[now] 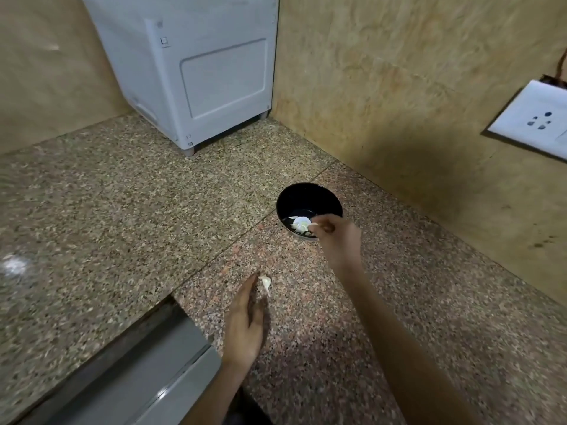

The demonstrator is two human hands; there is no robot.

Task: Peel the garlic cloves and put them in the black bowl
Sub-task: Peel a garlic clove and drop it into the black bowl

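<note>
Where the two walls met, the speckled stone tabletop (107, 210) ran back into a corner, and a white box-shaped appliance (199, 72) stood on short feet in that corner, its right side just beside the right-hand wall (399, 87). Left of the appliance and in front of it the stone lay broad and open toward the left-hand wall (46, 72). At the near left a grey steel recess (138, 363) cut into the tabletop, its straight edge slanting toward the middle (what lay inside it could not be made out). A white socket plate (534, 118) sat on the right-hand wall, well above the stone.

The black bowl (306, 197) stood upright near the right-hand wall, with free tabletop on its left and near sides. The right hand (337, 237) reached out on a long straight arm and hung over the bowl's near rim, fingers curled downward; whether they pinched a pale piece or had let it go could not be told through the blur. Peeled garlic cloves (300, 224) lay at the bottom of the bowl, under those fingertips.

The left hand (245, 320) was stretched low over the tabletop, released and holding nothing, fingers straight, its tips just beside an unpeeled garlic clove (265, 283) lying on the stone, well apart from the bowl.
</note>
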